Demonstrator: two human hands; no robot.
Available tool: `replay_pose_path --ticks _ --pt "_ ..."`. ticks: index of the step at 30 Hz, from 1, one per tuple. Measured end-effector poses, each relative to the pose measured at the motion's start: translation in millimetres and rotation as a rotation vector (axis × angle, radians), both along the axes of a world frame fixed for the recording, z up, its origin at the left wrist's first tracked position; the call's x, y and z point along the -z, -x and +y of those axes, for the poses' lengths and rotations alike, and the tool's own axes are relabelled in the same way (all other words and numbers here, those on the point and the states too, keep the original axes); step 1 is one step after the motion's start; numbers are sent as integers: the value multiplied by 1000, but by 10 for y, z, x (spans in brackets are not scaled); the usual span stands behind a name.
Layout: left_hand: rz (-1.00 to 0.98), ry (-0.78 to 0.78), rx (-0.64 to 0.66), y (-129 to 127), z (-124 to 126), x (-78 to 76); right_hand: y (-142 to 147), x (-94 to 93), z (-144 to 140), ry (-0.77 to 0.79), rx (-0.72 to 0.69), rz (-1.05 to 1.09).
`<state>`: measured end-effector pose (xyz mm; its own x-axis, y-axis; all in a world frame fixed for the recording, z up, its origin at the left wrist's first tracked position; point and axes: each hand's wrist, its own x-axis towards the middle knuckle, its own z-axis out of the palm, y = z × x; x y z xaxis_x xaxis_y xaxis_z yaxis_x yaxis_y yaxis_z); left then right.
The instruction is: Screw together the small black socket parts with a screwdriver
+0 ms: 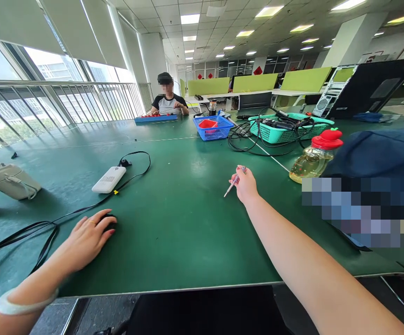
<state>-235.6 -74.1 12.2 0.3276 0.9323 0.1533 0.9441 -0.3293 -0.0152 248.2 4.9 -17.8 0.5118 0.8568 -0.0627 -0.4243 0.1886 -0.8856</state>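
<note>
My left hand (85,237) lies palm down on the green table (188,242), fingers curved over a small black rounded object (110,222). Most of that object is covered by the fingers, so its kind does not show. Further out to the right, my right hand (246,185) grips a slim pale pen (232,184) between thumb and fingers. The pen slants down to the left, with its tip near the tabletop; whether it touches I cannot tell. A white power bank (109,180) with a black cable lies beyond my left hand.
At right stand a bottle of yellowish liquid with a red lid (315,156) and a dark blue bag (380,153). Further back are a blue basket (213,132), a teal basket of cables (275,134) and a seated person (169,100). A beige bag (10,179) lies left.
</note>
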Motion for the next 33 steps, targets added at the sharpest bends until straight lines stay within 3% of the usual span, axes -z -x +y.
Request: replay_pose_path --ticks 3,6,9,12,16,19,22,25,28,30,33 --pt "12 -66 -91 221 59 -65 4 -4 -6 5 10 3" --pt "-109 -152 -165 240 62 -205 4 -3 -9 5 10 -3" --pt "-380 -170 -311 152 6 -360 -1 6 -7 1 5 -7" --pt "-748 -60 -456 61 -61 -439 -8 19 -1 -6 12 -8" --pt "-1221 10 -526 31 -86 -394 -15 28 4 -13 -4 -20" --pt "-1400 54 -528 65 -67 -338 -13 24 3 -7 -2 -16" --pt "-1275 72 -515 112 -30 -328 -11 17 -1 2 -1 -6" --pt "-939 41 -482 163 30 -348 -13 14 -3 2 -4 -3" --pt "-639 -5 -329 216 105 -349 -17 18 -3 5 -6 -7" --pt "-522 -8 -251 249 151 -332 -20 20 -3 6 -7 -7" --pt "-405 45 -244 281 201 -306 -22 19 -5 5 -11 -5"
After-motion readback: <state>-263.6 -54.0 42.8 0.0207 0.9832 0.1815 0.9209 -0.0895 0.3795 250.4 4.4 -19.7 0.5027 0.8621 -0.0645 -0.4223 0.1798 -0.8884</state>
